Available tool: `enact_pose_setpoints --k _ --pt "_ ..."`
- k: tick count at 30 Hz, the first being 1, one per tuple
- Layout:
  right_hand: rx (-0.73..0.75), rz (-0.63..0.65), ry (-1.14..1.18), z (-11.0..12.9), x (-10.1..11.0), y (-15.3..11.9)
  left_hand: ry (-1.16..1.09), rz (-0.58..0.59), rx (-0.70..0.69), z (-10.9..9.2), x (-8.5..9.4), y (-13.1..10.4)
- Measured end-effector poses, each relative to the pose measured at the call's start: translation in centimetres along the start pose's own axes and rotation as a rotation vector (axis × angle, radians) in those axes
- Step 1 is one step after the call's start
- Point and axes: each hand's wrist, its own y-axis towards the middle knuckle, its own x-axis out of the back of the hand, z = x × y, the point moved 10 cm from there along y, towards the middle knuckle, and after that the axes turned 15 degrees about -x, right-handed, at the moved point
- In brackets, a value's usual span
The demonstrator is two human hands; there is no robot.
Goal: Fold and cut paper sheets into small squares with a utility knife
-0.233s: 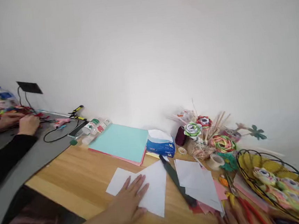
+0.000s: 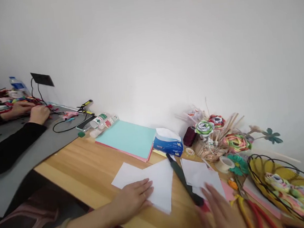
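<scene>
My left hand (image 2: 133, 200) lies palm down on white paper sheets (image 2: 160, 180) near the table's front, its fingers fairly flat. At the lower right, my right hand (image 2: 220, 211) is blurred, with its fingers apart and nothing visible in them. It hovers over or touches the lower part of a second stack of white sheets (image 2: 199, 172); contact is unclear. Between the two paper groups lies a long dark green tool (image 2: 180, 173). Red-handled (image 2: 260, 214) and yellow-handled (image 2: 244, 209) tools lie just right of my right hand.
Turquoise sheets (image 2: 127, 137), bottles (image 2: 103, 122) and a blue tissue pack (image 2: 167, 144) line the back. Paper flowers (image 2: 205, 127), a tape roll (image 2: 225, 163) and a yellow basket (image 2: 258, 168) stand right. Another person's hands (image 2: 38, 114) work at the far left.
My right hand has moved up and left from beside the tool handles to the right-hand white sheets. My left hand's fingers are closer together. The view has shifted slightly.
</scene>
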Motion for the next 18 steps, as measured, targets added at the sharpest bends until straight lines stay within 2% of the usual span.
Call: enact_pose_setpoints --k 3,4,6,10,13,15,16,18 --pt "0.197 0.078 0.099 7.7 -1.3 1.6 0.114 -0.139 -0.145 -1.9 1.4 0.2" --pt "0.215 0.121 0.121 9.2 -2.1 1.9 0.139 -0.152 -0.184 -2.4 1.6 0.2" --pt "0.211 0.155 0.134 10.5 -3.0 1.9 0.163 -0.131 -0.223 -2.7 1.7 0.2" --pt "0.144 0.211 0.12 9.4 -2.8 1.1 0.159 -0.06 -0.168 -1.1 2.1 -1.0" --pt "-0.023 0.37 0.132 7.2 -2.8 1.3 0.117 -0.011 -0.166 -0.5 2.2 -2.4" --pt "-0.19 0.423 0.108 5.4 -3.1 2.3 0.055 0.026 -0.182 -0.3 2.2 -2.9" --pt "-0.254 0.41 0.079 4.7 -3.3 3.1 0.016 0.033 -0.188 -0.1 2.2 -2.9" --pt "-0.308 0.393 0.022 4.2 -4.3 4.8 -0.077 0.02 -0.2 0.3 2.5 -2.0"
